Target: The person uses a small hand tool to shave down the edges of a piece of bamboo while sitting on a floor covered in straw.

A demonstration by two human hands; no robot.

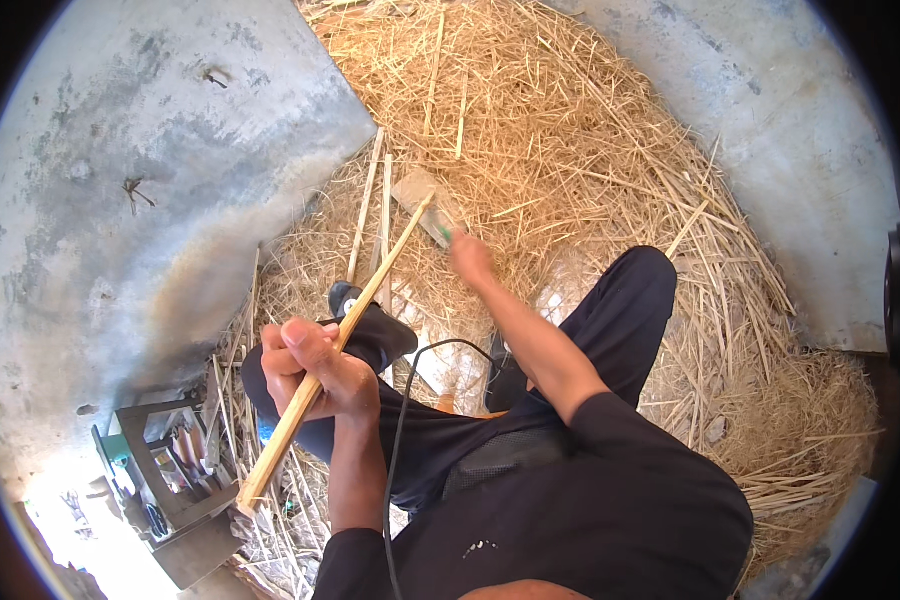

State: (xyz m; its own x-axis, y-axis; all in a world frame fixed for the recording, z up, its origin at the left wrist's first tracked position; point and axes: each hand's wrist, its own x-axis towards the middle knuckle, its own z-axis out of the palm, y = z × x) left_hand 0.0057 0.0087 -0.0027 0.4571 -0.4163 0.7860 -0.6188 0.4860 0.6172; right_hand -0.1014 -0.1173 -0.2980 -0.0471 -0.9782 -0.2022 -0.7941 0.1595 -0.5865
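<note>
My left hand (328, 372) is closed around a long pale wooden stick (282, 440), thick at the near end and narrow at the far end. The stick slants from the lower left toward the upper middle. Ahead of it, my right hand (470, 260) grips a broad-bladed knife (423, 203), smeared by motion. Its wide blade is close to the stick's thin tip; whether they touch I cannot tell. A bit of green shows where the blade meets my right fist.
Shavings and thin strips (550, 130) cover the floor between my legs and beyond. Grey walls (170, 150) rise at left and right. A wooden box (175, 460) holding assorted tools stands at lower left. A dark cable (402, 420) hangs by my chest.
</note>
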